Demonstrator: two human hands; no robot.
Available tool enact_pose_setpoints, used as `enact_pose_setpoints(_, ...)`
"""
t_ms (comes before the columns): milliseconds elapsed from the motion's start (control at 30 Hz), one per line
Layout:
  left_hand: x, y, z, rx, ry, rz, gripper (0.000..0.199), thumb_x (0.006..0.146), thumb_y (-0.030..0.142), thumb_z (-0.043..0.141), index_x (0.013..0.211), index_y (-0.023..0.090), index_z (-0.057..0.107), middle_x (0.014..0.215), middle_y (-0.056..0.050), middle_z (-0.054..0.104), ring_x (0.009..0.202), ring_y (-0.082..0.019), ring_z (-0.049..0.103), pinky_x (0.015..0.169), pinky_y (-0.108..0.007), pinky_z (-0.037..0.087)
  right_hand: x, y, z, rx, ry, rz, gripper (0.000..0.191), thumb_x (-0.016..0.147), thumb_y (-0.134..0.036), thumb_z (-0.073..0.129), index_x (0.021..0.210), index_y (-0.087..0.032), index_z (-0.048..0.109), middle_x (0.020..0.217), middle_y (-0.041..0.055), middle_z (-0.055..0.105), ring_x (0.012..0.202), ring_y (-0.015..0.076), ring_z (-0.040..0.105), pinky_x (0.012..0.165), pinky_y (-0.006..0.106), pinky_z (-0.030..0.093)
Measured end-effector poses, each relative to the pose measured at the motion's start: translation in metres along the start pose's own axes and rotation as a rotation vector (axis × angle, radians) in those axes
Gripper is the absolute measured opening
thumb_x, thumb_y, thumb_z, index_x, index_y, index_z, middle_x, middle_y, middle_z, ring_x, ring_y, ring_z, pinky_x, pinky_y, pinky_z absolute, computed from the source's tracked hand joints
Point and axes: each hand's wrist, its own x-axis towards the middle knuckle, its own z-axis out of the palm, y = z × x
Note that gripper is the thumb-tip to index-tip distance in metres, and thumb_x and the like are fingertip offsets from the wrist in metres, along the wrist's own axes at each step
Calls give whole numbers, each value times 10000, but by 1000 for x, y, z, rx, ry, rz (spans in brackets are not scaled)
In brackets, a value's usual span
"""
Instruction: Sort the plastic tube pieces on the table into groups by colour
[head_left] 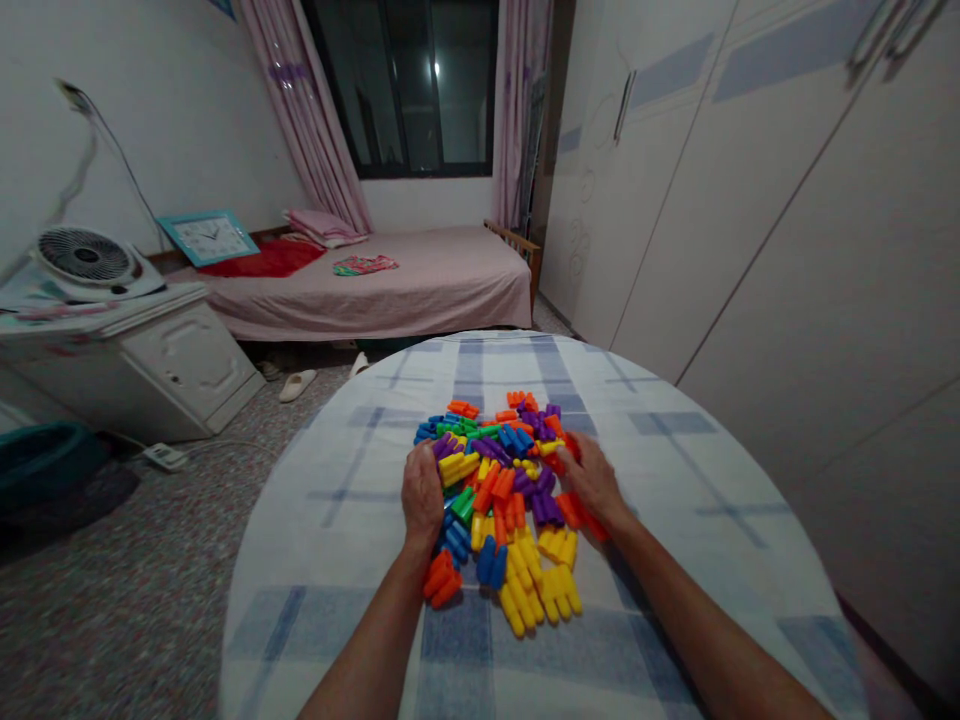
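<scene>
A pile of plastic building pieces (504, 485) in orange, yellow, purple, blue and green lies on the round table. Many pieces have finger-like prongs. My left hand (422, 492) rests cupped along the pile's left side, near a yellow piece (457, 468); most of its fingers are turned away from view. On the opposite side my right hand (594, 480) lies over the pile's edge, fingers partly spread, touching orange-red pieces and close to a small yellow piece (551, 447). Nearest me are several yellow pieces (521, 590), a blue piece (491, 562) and an orange piece (442, 580).
A blue-and-white checked cloth (337, 600) covers the table. Beyond it stands a bed (442, 270) with pink bedding. A white wardrobe (787, 250) runs along the right. At left, a cabinet (187, 360) carries a fan (86, 255), and slippers (298, 386) lie on the floor.
</scene>
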Motion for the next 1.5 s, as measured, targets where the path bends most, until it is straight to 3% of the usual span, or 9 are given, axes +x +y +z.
enact_pose_setpoints(100,0,3,-2,7,6,6,491,924,487,238,1030,167,596,1058,-96,598,1068,-210,531,1007,-403,370,-19,-22,15,110,-32,-99,440,831,-465,422,1140,-184,562,1179,108,585,1116,249,522,987,457,371)
enact_pose_setpoints(200,-2,6,-4,-1,10,12,485,929,481,245,1039,165,596,1066,-97,595,1073,-207,530,1003,-394,371,-26,-31,11,266,-104,-107,441,851,-480,407,1136,-183,568,1171,101,602,1098,231,541,977,431,387)
enact_pose_setpoints(400,-3,4,-2,102,51,19,457,917,464,303,1162,169,552,1193,-118,571,1153,-218,500,1031,-394,348,-14,-6,-3,428,-35,-51,422,853,-479,414,1093,-180,589,1118,90,635,1028,225,581,912,401,441)
enact_pose_setpoints(533,-6,8,-2,323,-32,35,479,878,459,406,1230,154,517,1186,-153,586,1173,-287,489,1032,-487,316,-12,-6,0,391,-69,-92,383,854,-450,426,1060,-180,604,1049,74,661,961,215,608,870,373,461)
enact_pose_setpoints(667,-10,16,-1,190,-142,3,512,852,452,477,1284,178,465,1279,-136,530,1221,-258,463,1045,-435,329,-15,-14,2,330,-96,-151,386,853,-410,440,1117,-174,593,1077,81,658,985,208,607,890,358,452)
enact_pose_setpoints(767,-11,21,3,79,-144,-3,523,800,416,574,1260,182,486,1267,-118,526,1192,-235,486,1035,-395,355,-16,-15,1,315,-102,-165,399,857,-382,438,1176,-180,566,1081,78,658,965,199,616,874,352,463)
enact_pose_setpoints(967,-14,35,11,118,-209,117,384,775,343,594,1120,178,568,1153,-89,563,1121,-225,521,1002,-410,394,-16,-13,3,291,-90,-203,397,857,-351,442,1205,-198,556,1074,65,658,954,199,612,863,358,465)
enact_pose_setpoints(1333,-42,79,28,350,-302,398,371,780,266,577,1148,214,587,1285,-104,473,1214,-274,434,1047,-476,327,-16,-16,0,354,-98,-208,390,869,-340,428,1212,-196,546,1151,64,635,1016,194,595,922,356,441)
enact_pose_setpoints(1500,-63,92,20,424,-417,513,357,815,265,551,1171,239,581,1326,-102,460,1222,-258,434,1033,-460,350,-15,-12,1,376,-92,-200,393,875,-324,399,1223,-202,536,1164,59,630,1042,190,591,936,356,438)
